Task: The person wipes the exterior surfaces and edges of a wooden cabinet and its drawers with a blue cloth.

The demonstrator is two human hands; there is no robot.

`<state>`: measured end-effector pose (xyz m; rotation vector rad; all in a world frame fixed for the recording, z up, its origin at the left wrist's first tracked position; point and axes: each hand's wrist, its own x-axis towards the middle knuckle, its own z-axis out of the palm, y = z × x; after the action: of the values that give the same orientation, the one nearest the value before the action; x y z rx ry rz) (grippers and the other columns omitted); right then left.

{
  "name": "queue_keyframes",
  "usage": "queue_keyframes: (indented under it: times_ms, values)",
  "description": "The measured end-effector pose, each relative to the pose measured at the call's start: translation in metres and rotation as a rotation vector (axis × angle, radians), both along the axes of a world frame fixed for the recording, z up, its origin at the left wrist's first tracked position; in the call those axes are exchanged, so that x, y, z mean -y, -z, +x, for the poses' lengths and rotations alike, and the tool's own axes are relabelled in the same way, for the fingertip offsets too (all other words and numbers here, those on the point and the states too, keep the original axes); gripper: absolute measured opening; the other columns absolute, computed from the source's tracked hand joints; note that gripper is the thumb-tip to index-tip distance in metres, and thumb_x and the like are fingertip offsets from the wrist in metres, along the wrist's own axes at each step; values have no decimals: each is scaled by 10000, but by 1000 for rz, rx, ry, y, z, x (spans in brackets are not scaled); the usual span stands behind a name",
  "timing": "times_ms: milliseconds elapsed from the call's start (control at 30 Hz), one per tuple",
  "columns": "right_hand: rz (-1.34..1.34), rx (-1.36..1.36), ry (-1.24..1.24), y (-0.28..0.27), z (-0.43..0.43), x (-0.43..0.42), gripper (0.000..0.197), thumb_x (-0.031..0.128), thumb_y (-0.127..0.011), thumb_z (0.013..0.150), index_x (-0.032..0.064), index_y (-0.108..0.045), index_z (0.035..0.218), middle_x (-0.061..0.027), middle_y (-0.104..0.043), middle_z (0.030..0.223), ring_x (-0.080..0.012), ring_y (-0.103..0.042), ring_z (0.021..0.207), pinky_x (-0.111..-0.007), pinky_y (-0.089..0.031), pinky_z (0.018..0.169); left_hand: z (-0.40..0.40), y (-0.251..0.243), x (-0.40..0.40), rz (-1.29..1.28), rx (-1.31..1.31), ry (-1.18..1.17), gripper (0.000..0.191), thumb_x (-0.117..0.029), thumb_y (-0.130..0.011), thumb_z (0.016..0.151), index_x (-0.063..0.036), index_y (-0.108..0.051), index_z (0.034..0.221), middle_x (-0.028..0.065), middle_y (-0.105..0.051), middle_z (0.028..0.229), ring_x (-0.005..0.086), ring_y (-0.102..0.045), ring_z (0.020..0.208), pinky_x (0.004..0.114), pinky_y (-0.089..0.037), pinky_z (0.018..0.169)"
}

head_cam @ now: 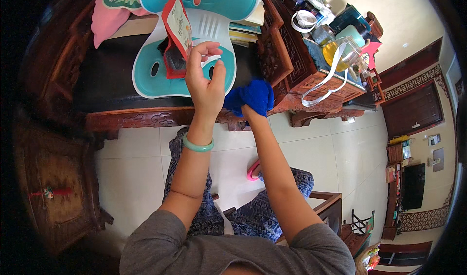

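Note:
My left hand (206, 80), with a pale green bangle (198, 145) on its wrist, is raised with thumb and fingers apart and nothing between them. It is nearest to a red pouch (176, 38) with a pale printed front, which stands tilted on a turquoise and white moulded seat (211, 23). A small white item (209, 60) shows partly behind my fingers. Further right, my right hand is mostly covered by a bright blue cloth (251, 95) bunched in its grip; only a little near the wrist (248, 111) shows. The cloth is at the front edge of the bench.
The moulded seat rests on a carved wooden bench (109, 74) with a black top. A pink cushion (111, 19) and stacked books (243, 34) flank it. At right, a wooden cabinet (310, 61) bears jars, bottles and a glass jug (341, 52), with a white strap (321, 99) hanging over its edge.

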<state>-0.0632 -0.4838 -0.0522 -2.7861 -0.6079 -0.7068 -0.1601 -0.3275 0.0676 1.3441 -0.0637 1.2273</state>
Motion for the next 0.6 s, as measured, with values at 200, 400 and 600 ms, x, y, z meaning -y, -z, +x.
queue_keyframes:
  times_ms: [200, 400, 600]
  values:
    - [219, -298, 67, 54, -22, 65, 324, 276, -572, 805, 63, -589, 1048, -188, -615, 1021, -373, -568, 959, -395, -452, 832, -15, 0, -4, 35, 22, 18, 253, 22, -527, 733, -34, -560, 978, 61, -590, 891, 172, -568, 848, 301, -400, 792]
    - [803, -439, -250, -1, -93, 99, 337, 167, -525, 846, 18, -557, 1145, -88, -637, 1053, -206, -613, 935, -312, -476, 792, -29, 2, 12, 119, -5, 96, 224, 44, -525, 744, -27, -570, 951, 57, -593, 855, 164, -568, 799, 274, -424, 736]
    - [-185, 144, 134, -63, -138, 113, 285, 228, -513, 816, 105, -610, 1054, -119, -633, 1019, -283, -604, 892, -363, -471, 754, -47, 23, 33, 207, -116, 225, 178, 42, -527, 755, -36, -585, 904, 51, -580, 817, 152, -560, 760, 261, -430, 694]
